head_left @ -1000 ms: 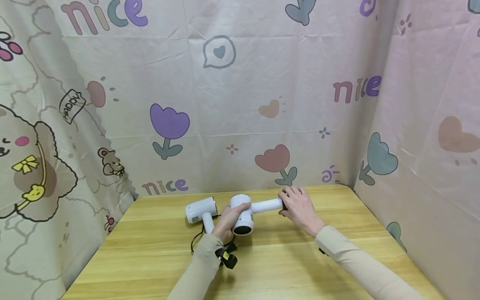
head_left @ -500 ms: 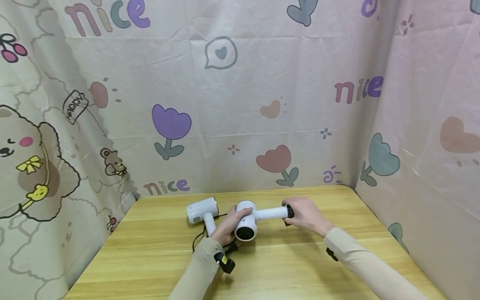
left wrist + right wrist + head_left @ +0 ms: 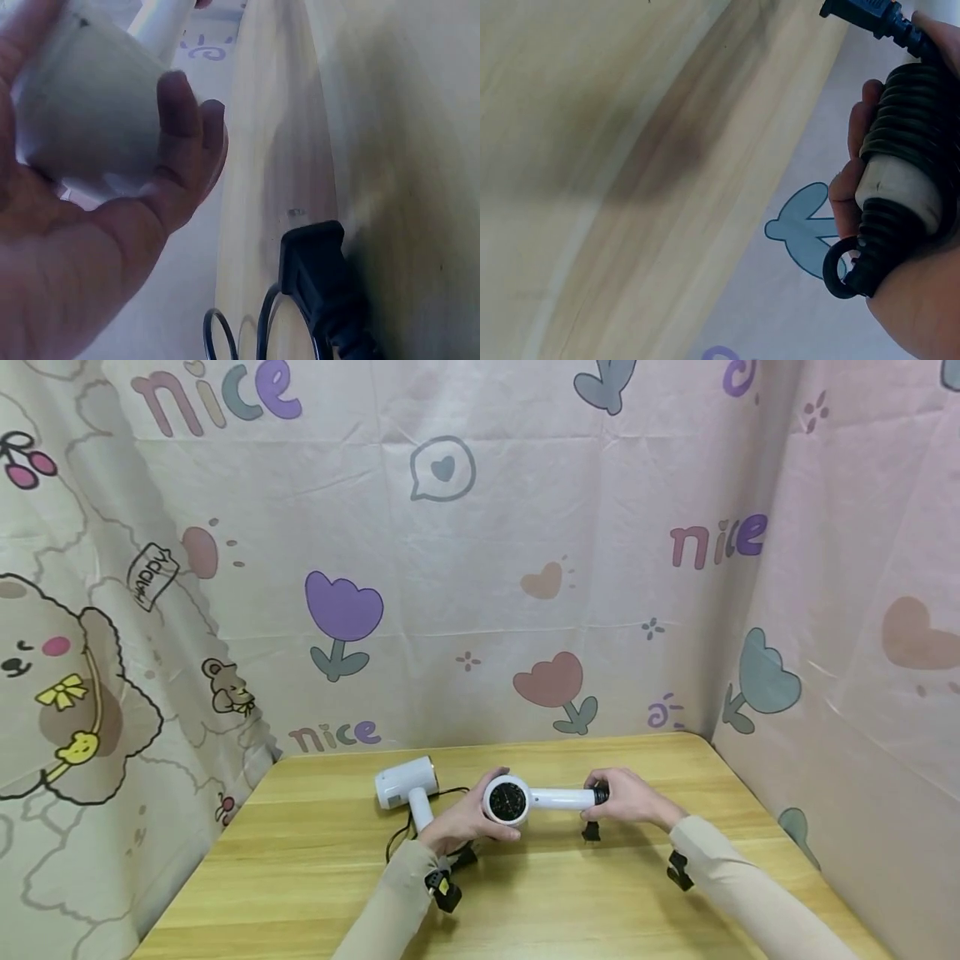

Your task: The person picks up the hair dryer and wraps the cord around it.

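Observation:
A white hair dryer (image 3: 562, 799) is held in both hands over the table, its handle pointing right and the dark round end of its barrel facing me. My left hand (image 3: 467, 818) grips the barrel, with fingers and thumb curled round it in the left wrist view. At the other end, my right hand (image 3: 630, 797) grips the handle's tip, where a black cord (image 3: 907, 112) is wound in tight coils. The cord's black plug (image 3: 591, 832) hangs below the fingers. A second white hair dryer (image 3: 406, 782) lies on the table left of my left hand.
The wooden table (image 3: 300, 860) runs back to a printed curtain (image 3: 450, 568), which also encloses both sides. Beside my left wrist, a black plug (image 3: 319, 274) with a loose thin cord lies on the tabletop, near the second dryer.
The held hair dryer has turned, bringing its round dark end to face me, and has shifted right and slightly nearer. Its plug now dangles in sight. The second dryer stays put.

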The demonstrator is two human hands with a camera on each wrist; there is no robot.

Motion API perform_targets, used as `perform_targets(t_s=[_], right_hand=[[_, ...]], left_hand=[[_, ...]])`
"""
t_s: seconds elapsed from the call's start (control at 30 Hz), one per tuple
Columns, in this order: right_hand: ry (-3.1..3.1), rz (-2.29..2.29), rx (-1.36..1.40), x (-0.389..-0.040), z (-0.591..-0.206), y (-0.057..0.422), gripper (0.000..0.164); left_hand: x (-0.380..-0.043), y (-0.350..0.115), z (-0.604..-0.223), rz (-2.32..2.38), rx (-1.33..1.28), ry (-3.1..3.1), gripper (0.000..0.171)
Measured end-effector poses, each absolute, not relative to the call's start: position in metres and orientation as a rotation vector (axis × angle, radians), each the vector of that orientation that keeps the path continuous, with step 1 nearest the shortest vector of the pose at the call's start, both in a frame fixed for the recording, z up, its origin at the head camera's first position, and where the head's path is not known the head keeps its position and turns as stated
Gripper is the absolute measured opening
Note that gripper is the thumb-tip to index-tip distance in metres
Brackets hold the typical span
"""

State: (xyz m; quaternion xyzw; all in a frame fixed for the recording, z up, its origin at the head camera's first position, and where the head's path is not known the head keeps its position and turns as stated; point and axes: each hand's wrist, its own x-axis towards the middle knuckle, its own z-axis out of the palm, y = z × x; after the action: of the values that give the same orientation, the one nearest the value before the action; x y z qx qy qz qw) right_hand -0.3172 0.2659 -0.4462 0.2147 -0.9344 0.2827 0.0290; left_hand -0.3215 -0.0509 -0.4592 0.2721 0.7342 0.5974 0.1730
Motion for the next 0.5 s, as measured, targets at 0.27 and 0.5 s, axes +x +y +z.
perform_targets(t_s=[0.27, 0.5], right_hand=[[-2.955, 1.101, 0.668, -0.319, -0.450, 0.270, 0.041], [-2.961, 1.269, 0.685, -0.322, -0.453, 0.276, 0.040]], left_hand=[[-0.321, -0.040, -0.469, 1.628, 0.909, 2.467, 0.093], [-0.316, -0.037, -0.467, 1.507, 0.820, 2.635, 0.077]])
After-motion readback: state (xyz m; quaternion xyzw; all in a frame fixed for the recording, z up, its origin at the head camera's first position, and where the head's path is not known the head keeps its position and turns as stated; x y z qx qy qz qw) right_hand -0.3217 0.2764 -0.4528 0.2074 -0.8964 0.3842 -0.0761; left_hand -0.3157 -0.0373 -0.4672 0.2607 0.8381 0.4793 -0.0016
